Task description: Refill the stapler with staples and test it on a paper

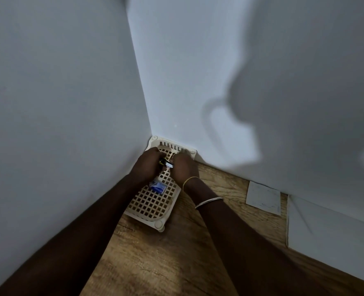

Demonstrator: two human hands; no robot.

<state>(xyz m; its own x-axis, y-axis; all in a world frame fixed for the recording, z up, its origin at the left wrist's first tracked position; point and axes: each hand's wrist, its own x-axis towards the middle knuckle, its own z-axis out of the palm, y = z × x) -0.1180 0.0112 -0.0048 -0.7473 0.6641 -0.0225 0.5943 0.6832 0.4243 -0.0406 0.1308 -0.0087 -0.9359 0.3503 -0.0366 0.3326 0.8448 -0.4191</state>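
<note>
A small dark stapler with a shiny metal part shows between my two hands, over a cream lattice tray pushed into the wall corner. My left hand grips the stapler from the left. My right hand closes on its right end; whether it also pinches staples is too small to tell. A blue and white staple box lies on the tray just below my hands. Most of the stapler is hidden by my fingers.
The tray rests on a wooden surface bounded by white walls on the left and at the back. A small white paper square lies to the right by the wall, and a larger white sheet beyond it.
</note>
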